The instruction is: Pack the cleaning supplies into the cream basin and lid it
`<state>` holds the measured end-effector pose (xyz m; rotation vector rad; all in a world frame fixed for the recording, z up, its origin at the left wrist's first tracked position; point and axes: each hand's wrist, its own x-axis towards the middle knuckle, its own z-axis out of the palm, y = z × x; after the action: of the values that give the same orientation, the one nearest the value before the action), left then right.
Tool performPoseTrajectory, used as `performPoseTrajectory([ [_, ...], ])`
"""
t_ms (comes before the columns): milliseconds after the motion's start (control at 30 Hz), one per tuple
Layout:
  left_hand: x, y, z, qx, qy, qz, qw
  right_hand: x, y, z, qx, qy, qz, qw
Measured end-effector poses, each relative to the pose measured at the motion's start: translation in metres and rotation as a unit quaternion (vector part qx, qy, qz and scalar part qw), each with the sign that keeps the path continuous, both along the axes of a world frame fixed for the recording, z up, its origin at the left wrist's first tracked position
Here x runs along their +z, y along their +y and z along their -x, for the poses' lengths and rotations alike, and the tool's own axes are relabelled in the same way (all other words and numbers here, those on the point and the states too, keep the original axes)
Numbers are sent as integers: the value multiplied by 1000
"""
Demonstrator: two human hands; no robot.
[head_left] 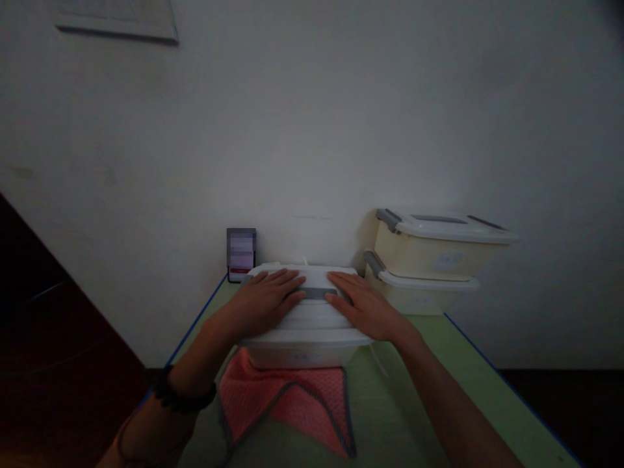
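Box (pixel 312 317) under left hand (pixel 267 303) and right hand (pixel 366 303) stretches lengthwise left-to-right.

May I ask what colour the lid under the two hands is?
The box lid is white with a grey strip near its middle, seen best in the head view.

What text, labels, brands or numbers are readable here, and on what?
None readable.
Phone: screen too blurred.
Upper box: label too blurred.
Lower box: front print too faint.
Front box: front print too small, blurred.
Wall panel: marks too faint.
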<state>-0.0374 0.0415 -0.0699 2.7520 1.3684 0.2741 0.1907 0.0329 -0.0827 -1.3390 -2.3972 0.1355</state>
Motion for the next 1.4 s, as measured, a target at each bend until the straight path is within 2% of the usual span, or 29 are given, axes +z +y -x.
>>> performPoseTrajectory([
  [433,7,8,4,-23,-68,21,997,3,1,-1,8,-5,9,1000],
  [667,15,-7,-6,7,-15,-53,998,1,3,0,11,-3,-2,1000],
  [833,20,-13,-12,36,30,-75,996,0,3,1,18,24,-13,999],
  [1033,17,-9,-11,31,15,-77,996,5,-1,6,48,70,-25,996],
  [1200,16,-9,-12,29,-4,-76,997,6,-2,7,37,95,-15,995],
  [1400,12,-6,-9,18,-39,-62,997,6,-6,8,-7,81,-11,997],
])
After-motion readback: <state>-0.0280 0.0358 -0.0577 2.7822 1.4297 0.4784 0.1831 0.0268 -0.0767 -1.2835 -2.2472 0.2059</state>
